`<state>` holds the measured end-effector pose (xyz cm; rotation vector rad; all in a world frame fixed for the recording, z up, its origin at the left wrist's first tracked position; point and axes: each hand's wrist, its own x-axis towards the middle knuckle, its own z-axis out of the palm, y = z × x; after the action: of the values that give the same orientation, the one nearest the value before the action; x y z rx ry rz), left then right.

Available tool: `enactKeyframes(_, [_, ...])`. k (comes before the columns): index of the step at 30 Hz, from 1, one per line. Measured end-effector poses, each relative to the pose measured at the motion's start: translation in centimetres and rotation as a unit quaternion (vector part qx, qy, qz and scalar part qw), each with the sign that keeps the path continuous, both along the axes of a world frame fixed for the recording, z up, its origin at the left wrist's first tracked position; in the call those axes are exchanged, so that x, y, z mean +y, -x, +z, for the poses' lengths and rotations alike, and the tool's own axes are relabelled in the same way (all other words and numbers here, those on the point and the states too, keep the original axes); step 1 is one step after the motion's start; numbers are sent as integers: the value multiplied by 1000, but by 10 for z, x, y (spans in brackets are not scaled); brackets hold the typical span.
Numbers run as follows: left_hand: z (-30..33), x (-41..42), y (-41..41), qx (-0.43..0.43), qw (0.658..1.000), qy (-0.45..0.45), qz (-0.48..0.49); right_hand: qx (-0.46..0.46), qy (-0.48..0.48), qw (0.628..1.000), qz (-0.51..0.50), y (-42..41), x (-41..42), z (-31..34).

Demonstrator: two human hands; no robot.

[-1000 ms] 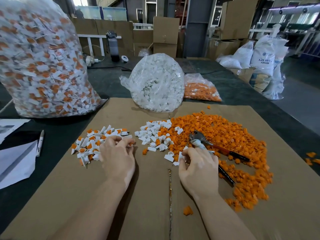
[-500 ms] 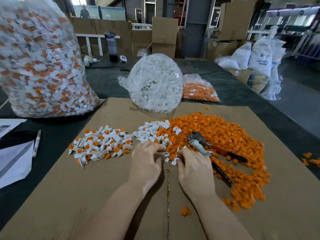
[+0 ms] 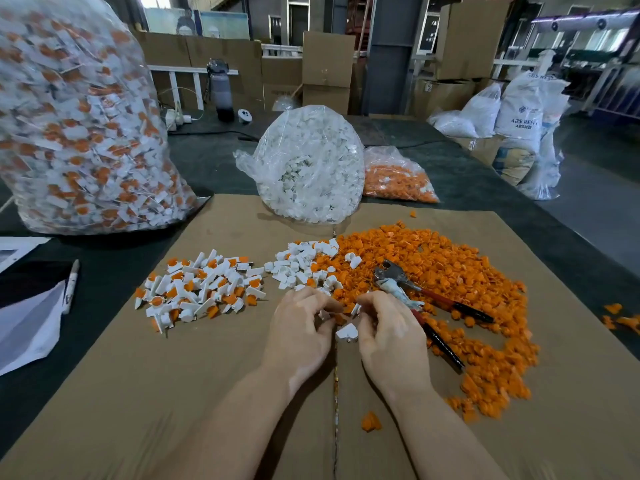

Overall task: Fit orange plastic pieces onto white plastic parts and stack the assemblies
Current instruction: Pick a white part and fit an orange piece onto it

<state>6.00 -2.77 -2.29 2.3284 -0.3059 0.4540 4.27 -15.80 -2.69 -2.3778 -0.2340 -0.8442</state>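
Note:
My left hand and my right hand meet over the cardboard sheet, fingers curled. Between them sits a white plastic part, pinched by the right fingers. The left fingertips pinch a small piece, partly hidden, with a bit of orange showing. Just beyond lies a heap of loose white parts beside a wide spread of orange pieces. A pile of finished white-and-orange assemblies lies to the left.
Red-handled pliers lie on the orange pieces by my right hand. Behind stand a big bag of assemblies, a bag of white parts and a bag of orange pieces. Papers and a pen lie at left.
My left hand left the pile of assemblies and moved right to the white heap. Both hands then came together nearer me with a white part between them.

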Motion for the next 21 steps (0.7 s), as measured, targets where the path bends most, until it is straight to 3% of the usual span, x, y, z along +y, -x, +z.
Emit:
enactKeyframes(3, [0,-2,3,-2,1000,-1,-20,-27,-4,999,-25,0,-1,-2])
enactKeyframes(7, [-2,-5,1,27,996,-77,-36,-37,-3,998,-46,-1,-2,-4])
enactKeyframes(13, [-2,-2,4,17,997,-31,-69,-24,12,998,-58,-3,-2,-6])
enactKeyframes(17, [0,-2,6,31,994,-51,-88,-23,34,998,-41,-2,-2,-4])
enactKeyframes(21, [0,2,6,61,996,65,-18,-17,64,998,-18,-1,-1,-2])
